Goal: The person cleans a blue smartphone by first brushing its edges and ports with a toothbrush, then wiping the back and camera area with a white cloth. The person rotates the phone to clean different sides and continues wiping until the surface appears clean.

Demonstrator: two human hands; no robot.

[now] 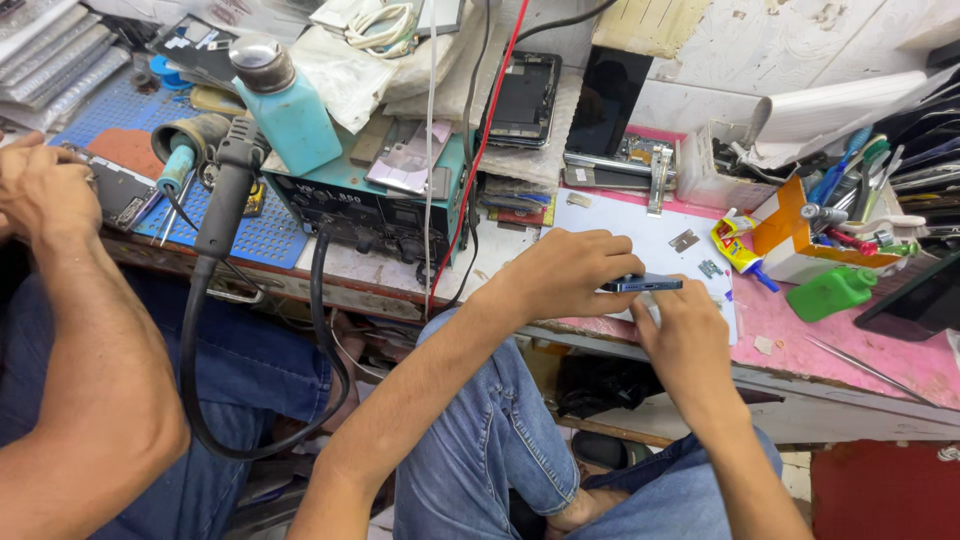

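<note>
A dark blue phone [641, 284] is held edge-on just above the pink mat [800, 340] at the bench's front edge. My left hand [560, 270] wraps over its top from the left. From below, my right hand [685, 335] pinches its near edge, fingers curled. A white sheet [640, 235] lies under the phone with small metal parts [684, 240] on it.
Another person's hand [40, 190] works on a phone at the far left over a blue mat [265, 235]. A teal rework station [370, 195] with hose, a dispenser bottle [285, 105], a yellow glue tube [738, 250], a green bottle [830, 292], tweezers [860, 365] and a tool holder [850, 190] crowd the bench.
</note>
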